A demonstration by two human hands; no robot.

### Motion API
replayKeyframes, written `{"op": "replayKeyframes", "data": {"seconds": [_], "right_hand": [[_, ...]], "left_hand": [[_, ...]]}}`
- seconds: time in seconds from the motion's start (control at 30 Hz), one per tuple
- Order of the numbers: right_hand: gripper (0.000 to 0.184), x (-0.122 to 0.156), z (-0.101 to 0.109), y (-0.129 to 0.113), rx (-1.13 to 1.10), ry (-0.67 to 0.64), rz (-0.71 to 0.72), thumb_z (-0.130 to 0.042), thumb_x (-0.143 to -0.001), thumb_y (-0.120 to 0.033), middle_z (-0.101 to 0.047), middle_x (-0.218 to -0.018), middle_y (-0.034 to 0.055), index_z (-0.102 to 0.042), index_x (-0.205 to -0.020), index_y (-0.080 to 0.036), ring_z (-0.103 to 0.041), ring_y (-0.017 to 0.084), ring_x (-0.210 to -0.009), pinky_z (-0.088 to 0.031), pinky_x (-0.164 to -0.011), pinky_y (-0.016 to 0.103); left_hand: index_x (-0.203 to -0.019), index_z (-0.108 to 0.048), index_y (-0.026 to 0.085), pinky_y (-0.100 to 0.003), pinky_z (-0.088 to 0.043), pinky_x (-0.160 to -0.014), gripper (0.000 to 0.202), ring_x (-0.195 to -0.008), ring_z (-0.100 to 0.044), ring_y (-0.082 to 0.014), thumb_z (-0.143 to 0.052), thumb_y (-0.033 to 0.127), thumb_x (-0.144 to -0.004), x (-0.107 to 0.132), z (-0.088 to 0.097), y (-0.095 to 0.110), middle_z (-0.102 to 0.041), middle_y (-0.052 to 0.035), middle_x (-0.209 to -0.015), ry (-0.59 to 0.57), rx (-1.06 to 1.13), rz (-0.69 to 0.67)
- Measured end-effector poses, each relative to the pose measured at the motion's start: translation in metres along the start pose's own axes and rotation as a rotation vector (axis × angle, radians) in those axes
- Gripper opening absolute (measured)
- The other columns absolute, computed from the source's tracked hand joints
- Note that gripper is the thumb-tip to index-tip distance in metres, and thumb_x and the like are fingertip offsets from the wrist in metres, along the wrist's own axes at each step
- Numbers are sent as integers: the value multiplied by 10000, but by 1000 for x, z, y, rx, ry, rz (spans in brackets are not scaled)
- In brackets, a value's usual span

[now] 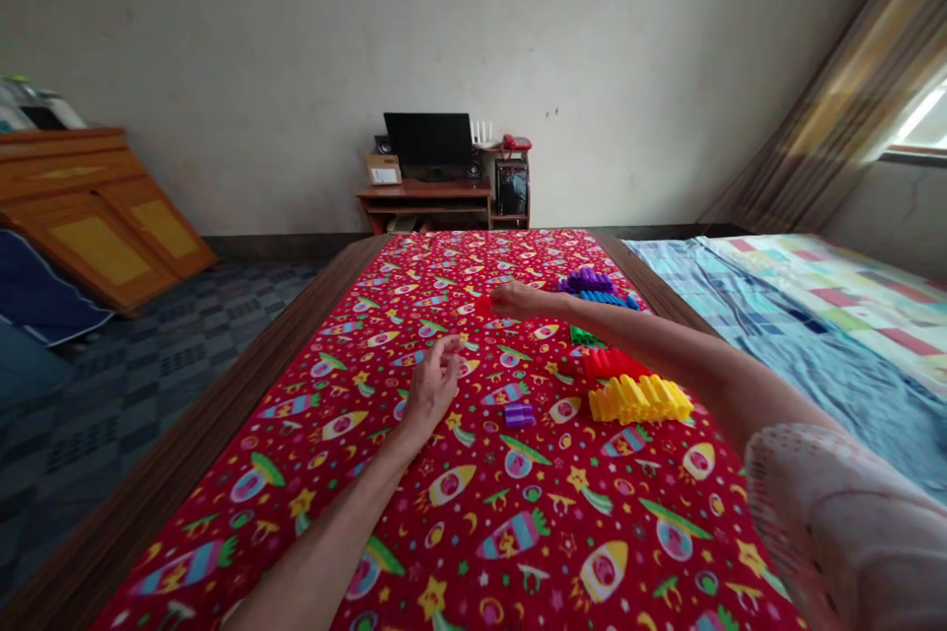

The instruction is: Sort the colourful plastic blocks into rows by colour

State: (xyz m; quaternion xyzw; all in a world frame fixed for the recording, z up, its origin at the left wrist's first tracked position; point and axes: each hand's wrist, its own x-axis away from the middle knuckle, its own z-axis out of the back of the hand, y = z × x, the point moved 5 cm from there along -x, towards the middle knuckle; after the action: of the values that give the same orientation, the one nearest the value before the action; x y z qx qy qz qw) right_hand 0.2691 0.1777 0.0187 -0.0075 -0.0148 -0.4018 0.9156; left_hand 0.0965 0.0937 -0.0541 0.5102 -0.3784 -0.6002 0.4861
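My right hand [514, 300] is stretched forward over the red patterned cloth [451, 532], its fingers closed on a small red plastic block [483, 306]. Nearer to me, my left hand [435, 381] rests low over the cloth with loosely bent fingers and nothing visible in it. A single purple block [519, 415] lies to the right of the left hand. Beyond it on the right are rows of blocks: yellow [640, 399], red [618, 363], green [586, 336], blue [608, 299] and purple [587, 281]. My right forearm passes over the green and red rows and partly hides them.
The cloth covers a long table with a brown edge [244, 404]. To the right is a bed [799, 355]. A desk [429, 189] with a monitor [427, 140] stands against the far wall, and a wooden cabinet [110, 227] is at the left.
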Motion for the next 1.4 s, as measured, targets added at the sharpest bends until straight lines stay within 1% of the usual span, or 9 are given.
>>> {"op": "replayKeyframes", "data": {"seconds": [0.1, 0.23, 0.37, 0.53, 0.83, 0.97, 1.13, 1.27, 1.4], "right_hand": [[251, 30, 16, -24, -113, -40, 145, -454, -941, -191, -631, -698, 34, -639, -807, -86, -455, 77, -584, -332, -550, 208], [214, 64, 33, -54, -227, -84, 281, -542, -911, -231, -638, -649, 23, -675, -803, -102, -427, 71, -541, -297, -512, 213], [254, 77, 37, -66, -232, -40, 243, -565, -918, -298, -639, -643, 4, -684, -780, -120, -435, 63, -522, -305, -510, 211], [200, 95, 40, -70, -158, 298, 156, -616, -899, -291, -683, -912, 86, -654, -1010, -130, -588, 138, -756, -408, -617, 247], [197, 127, 28, -81, -147, 257, 212, -655, -867, -278, -665, -925, 89, -620, -993, -130, -603, 158, -821, -460, -705, 274], [267, 142, 37, -68, -221, 230, 216, -653, -865, -334, -680, -927, 80, -630, -1036, -131, -606, 145, -807, -459, -720, 268], [304, 162, 52, -5, -117, 232, -51, -699, -819, -325, -698, -986, 94, -677, -1064, -146, -630, 184, -868, -469, -797, 308], [366, 180, 35, 35, -73, 101, -185, -723, -790, -360, -691, -1051, 113, -693, -1093, -158, -628, 237, -963, -480, -873, 365], [412, 195, 12, 40, -11, -56, -201, -707, -800, -439, -683, -1034, 124, -690, -1091, -148, -617, 257, -973, -494, -860, 386]], "left_hand": [[-1236, -554, 225, -298, -518, -768, 548, -997, -606, -224, -679, 421, -739, 2, -4, 22, -572, -112, -1257, -13, 26, -86], [-984, -692, 229, -291, -490, -811, 334, -974, -602, -228, -735, 407, -704, 11, -18, 53, -651, -68, -1049, -149, -132, -198], [-784, -678, 202, -281, -484, -694, 273, -699, -602, -177, -790, 399, -633, 21, -34, 51, -660, -2, -721, -259, -28, -3], [-783, -668, 166, -253, -523, -679, 355, -653, -616, -125, -843, 394, -575, 31, -45, 41, -669, 4, -712, -203, 442, 371], [-754, -689, 142, -215, -509, -635, 363, -641, -606, -104, -860, 407, -574, 49, -59, 58, -678, -15, -721, -331, 521, 423], [-839, -690, 146, -256, -513, -670, 415, -704, -642, -148, -762, 523, -680, 56, -65, 58, -701, -55, -797, -404, 442, 369], [-965, -675, 164, -300, -529, -718, 429, -780, -667, -181, -730, 508, -714, 54, -60, 53, -714, -86, -923, -352, 381, 299], [-893, -676, 157, -282, -529, -695, 337, -761, -668, -174, -733, 420, -691, 50, -58, 51, -711, -64, -844, -340, 326, 315], [-906, -667, 147, -286, -537, -706, 343, -766, -672, -175, -697, 419, -699, 48, -60, 47, -718, -64, -836, -373, 286, 302]]}}
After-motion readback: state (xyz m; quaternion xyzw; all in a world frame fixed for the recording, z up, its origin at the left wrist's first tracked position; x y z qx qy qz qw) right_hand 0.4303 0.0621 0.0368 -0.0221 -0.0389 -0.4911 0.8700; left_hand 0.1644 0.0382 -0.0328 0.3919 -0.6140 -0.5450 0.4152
